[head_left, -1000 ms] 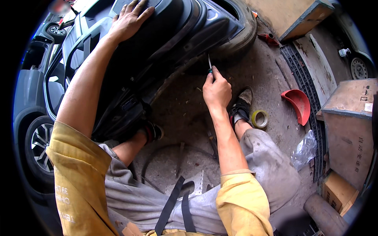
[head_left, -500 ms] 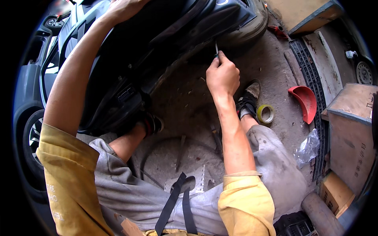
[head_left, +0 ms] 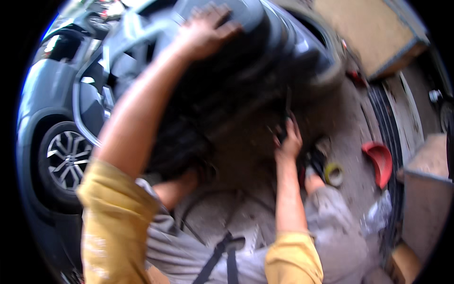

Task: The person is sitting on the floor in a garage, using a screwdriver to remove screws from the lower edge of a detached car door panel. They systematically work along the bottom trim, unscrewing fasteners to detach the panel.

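At my far left stood a blue-grey car (head_left: 42,94) with a spoked wheel (head_left: 68,158), well apart from what I was handling. Next came my left hand (head_left: 208,31), laid on top of the big dark panel (head_left: 236,71) that sloped across in front of me. Its fingers were spread wide and gripped nothing; I judged that they were there to steady the panel, since a broad spread presses on more of the surface than a pinch would. The panel lay tilted ahead of me, its lower edge lost in shadow, so I could not tell what bore its weight.

Farther right, below that edge, my right hand (head_left: 290,139) held a thin tool (head_left: 288,97). The fingers were narrowed about its dark handle, though blur hid how firmly. I had the slim shaft pointing away from me, toward the panel, probably because that kept my knuckles clear of the edge; whether the tip touched anything, I could not tell.

Just beside my right shoe (head_left: 316,158), a yellow tape roll (head_left: 328,173) sat on the floor (head_left: 352,142), within easy reach, it seemed. Beyond it lay a red curved piece (head_left: 380,163) and, nearer to me, a crumpled clear bag (head_left: 377,215). At the far right, a wooden crate (head_left: 425,208) closed off the space
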`<state>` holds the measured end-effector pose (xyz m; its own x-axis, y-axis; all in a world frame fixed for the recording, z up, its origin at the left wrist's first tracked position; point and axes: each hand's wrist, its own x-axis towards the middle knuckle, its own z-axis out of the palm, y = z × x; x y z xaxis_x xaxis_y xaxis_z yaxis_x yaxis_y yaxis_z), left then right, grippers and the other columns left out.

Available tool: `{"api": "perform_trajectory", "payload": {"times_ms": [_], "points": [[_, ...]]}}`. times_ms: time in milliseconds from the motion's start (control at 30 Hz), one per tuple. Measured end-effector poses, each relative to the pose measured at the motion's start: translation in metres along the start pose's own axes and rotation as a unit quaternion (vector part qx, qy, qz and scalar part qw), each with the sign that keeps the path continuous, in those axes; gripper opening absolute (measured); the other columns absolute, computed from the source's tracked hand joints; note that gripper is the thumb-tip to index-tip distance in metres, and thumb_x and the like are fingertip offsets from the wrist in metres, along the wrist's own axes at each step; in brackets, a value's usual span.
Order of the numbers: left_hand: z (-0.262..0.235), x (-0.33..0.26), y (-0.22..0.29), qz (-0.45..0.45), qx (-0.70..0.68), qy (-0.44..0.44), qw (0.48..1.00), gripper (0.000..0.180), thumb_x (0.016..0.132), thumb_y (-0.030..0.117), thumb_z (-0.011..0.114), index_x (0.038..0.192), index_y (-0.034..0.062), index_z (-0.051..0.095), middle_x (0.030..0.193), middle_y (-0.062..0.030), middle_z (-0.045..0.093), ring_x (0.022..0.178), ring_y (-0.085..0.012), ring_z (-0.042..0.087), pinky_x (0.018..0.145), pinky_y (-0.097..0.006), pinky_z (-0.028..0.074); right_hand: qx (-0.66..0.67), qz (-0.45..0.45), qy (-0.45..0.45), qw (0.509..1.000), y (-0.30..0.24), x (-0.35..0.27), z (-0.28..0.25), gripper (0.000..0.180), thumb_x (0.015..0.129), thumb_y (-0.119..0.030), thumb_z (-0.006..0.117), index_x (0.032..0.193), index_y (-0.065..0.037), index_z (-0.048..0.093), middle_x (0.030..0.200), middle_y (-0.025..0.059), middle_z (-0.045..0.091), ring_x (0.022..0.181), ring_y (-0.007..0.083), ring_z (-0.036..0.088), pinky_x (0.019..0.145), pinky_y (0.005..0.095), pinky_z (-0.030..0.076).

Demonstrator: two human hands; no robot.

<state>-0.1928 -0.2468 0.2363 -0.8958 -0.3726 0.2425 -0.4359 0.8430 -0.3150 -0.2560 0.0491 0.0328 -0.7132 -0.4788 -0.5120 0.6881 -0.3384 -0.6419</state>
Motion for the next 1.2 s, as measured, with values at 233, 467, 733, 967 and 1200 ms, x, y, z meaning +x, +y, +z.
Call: {"api": "perform_trajectory", "payload": {"times_ms": [233, 467, 733, 967, 1200], "points": [[-0.026, 0.009, 0.047, -0.123, -0.140, -0.055, 0.981, 0.080, 0.093, 0.072, 0.038, 0.155, 0.0220, 0.031, 0.161, -0.0153, 0.024, 0.149, -0.0423, 0.018, 0.118, -0.058, 0.015, -0.109, -0.035, 0.006, 0.993, -0.038, 0.000, -0.025, 0.036, 0.100, -0.024, 0.058, 0.134, -0.013, 0.060, 0.068, 0.0033, 0.056, 0.039, 0.0090, 0.039, 0.034, 0.0236, 0.029], [-0.028, 0.002, 0.041, -0.159, -0.135, -0.048, 0.977, 0.080, 0.094, 0.072, 0.034, 0.156, 0.0210, 0.030, 0.163, -0.0130, 0.023, 0.150, -0.0407, 0.016, 0.118, -0.061, 0.014, -0.193, -0.088, 0.020, 0.977, -0.070, -0.022, -0.014, 0.035, 0.101, -0.021, 0.055, 0.133, -0.008, 0.060, 0.065, 0.0027, 0.055, 0.038, 0.0078, 0.040, 0.033, 0.0237, 0.030], [-0.044, -0.026, 0.089, -0.171, -0.134, -0.010, 0.976, 0.077, 0.094, 0.057, 0.053, 0.153, 0.0117, 0.033, 0.159, -0.0195, 0.027, 0.148, -0.0427, 0.022, 0.117, -0.059, 0.021, -0.327, -0.218, -0.020, 0.919, -0.178, -0.049, -0.010, 0.038, 0.099, -0.016, 0.058, 0.135, -0.004, 0.057, 0.064, 0.0008, 0.058, 0.040, 0.0048, 0.043, 0.035, 0.0226, 0.032], [-0.090, -0.118, 0.136, -0.077, -0.381, -0.169, 0.906, 0.059, 0.092, 0.050, 0.059, 0.132, 0.0078, 0.060, 0.142, -0.0177, 0.051, 0.131, -0.0368, 0.049, 0.107, -0.044, 0.043, -0.486, -0.274, -0.093, 0.825, -0.237, -0.112, -0.033, 0.035, 0.091, -0.016, 0.068, 0.120, 0.004, 0.065, 0.070, 0.0062, 0.068, 0.044, 0.0077, 0.053, 0.038, 0.0240, 0.040], [-0.072, -0.206, 0.181, 0.067, -0.324, -0.326, 0.886, 0.052, 0.089, 0.049, 0.061, 0.118, 0.0057, 0.068, 0.109, -0.0161, 0.071, 0.104, -0.0322, 0.067, 0.089, -0.044, 0.053, -0.606, -0.308, -0.093, 0.727, -0.278, -0.232, 0.000, 0.034, 0.085, -0.023, 0.072, 0.108, 0.002, 0.071, 0.077, 0.0139, 0.072, 0.066, 0.0173, 0.068, 0.065, 0.0332, 0.053]]}}
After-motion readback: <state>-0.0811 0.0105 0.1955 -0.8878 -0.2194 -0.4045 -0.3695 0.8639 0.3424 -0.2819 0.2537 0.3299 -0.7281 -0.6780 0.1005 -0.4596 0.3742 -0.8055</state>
